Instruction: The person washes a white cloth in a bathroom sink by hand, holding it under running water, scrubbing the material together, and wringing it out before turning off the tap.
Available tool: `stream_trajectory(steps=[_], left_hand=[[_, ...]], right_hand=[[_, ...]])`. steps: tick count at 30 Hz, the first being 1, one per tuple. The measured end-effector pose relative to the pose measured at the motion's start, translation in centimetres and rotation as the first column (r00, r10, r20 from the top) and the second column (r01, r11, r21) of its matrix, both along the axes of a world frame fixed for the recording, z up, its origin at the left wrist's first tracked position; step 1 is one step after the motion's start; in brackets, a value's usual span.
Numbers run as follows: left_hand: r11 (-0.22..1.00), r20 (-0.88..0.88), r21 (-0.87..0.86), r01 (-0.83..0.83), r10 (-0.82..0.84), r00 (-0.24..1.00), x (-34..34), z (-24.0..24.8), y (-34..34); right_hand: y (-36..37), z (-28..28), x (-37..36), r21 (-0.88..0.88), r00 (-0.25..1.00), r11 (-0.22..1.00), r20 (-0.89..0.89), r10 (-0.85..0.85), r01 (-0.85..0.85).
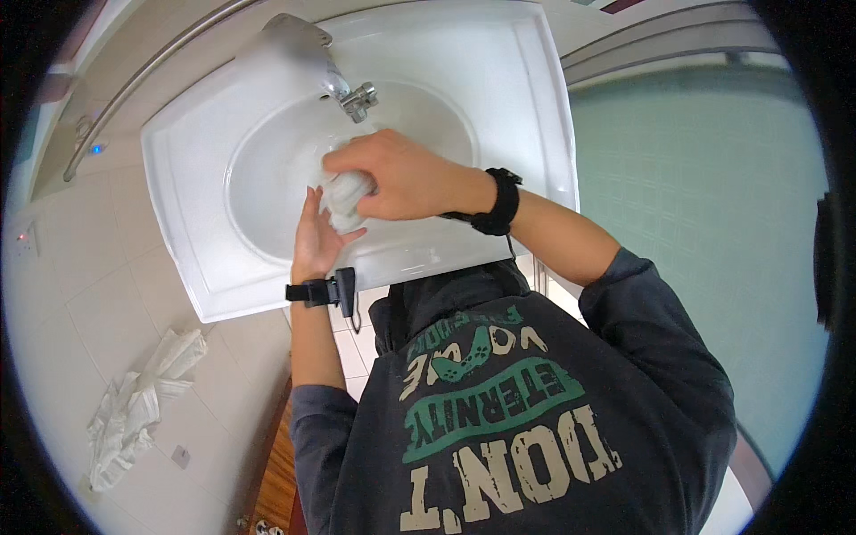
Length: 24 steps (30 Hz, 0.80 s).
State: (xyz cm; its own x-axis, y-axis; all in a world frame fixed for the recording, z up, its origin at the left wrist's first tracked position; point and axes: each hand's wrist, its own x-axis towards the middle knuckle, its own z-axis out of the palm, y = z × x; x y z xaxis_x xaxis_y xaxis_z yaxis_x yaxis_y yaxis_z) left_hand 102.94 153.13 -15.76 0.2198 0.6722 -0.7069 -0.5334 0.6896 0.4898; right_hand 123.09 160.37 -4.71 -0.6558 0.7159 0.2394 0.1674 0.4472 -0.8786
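Over the near part of the white oval sink basin (263,192), my right hand (406,174) grips a crumpled white cloth (346,196), its fingers bent round the top and right side. Folds hide the cloth's exact kind. My left hand (316,239) lies palm up just below and left of it, fingers apart, close against the cloth's lower left side; whether it bears any weight I cannot tell. Beyond both hands, the chrome faucet (337,85) reaches over the basin, and its upper part is blurred. Black straps circle both wrists.
A metal rail (152,64) runs along the wall at the far left. White fabric (143,406) hangs or lies by the tiled wall at lower left. To the right stands a frosted glass panel (687,205). The sink's front edge (419,261) is close to my body.
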Motion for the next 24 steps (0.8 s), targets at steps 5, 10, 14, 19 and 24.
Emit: stream_trajectory(steps=[5, 10, 14, 19, 24], left_hand=[[0.898, -0.247, 0.395, 0.194, -0.1, 0.964, 2.2, -3.4, -1.0], [0.942, 0.279, 0.056, -0.332, 0.304, 0.911, 3.5, -1.4, 0.8], [0.92, 0.094, -0.012, -0.392, 0.391, 0.916, 2.6, -2.0, 1.9], [0.947, -0.225, 0.267, -0.179, 0.242, 0.944, 3.4, -0.3, 1.2], [0.952, -0.182, 0.26, -0.162, 0.213, 0.96, 4.3, 0.2, 1.4]], right_hand=[[-0.3, 1.5, -0.9, -0.157, 0.985, 0.984, -0.165, 0.057, -0.083], [1.1, -2.1, 1.4, -0.55, 0.955, 0.833, -0.272, -0.115, -0.056], [2.6, -9.4, 5.7, -0.554, 0.989, 0.819, 0.088, -0.119, 0.148], [1.5, -12.2, 6.6, -0.329, 0.922, 0.9, 0.352, -0.162, 0.285], [2.6, -4.4, 4.0, -0.013, 0.87, 0.87, 0.024, -0.492, 0.492]])
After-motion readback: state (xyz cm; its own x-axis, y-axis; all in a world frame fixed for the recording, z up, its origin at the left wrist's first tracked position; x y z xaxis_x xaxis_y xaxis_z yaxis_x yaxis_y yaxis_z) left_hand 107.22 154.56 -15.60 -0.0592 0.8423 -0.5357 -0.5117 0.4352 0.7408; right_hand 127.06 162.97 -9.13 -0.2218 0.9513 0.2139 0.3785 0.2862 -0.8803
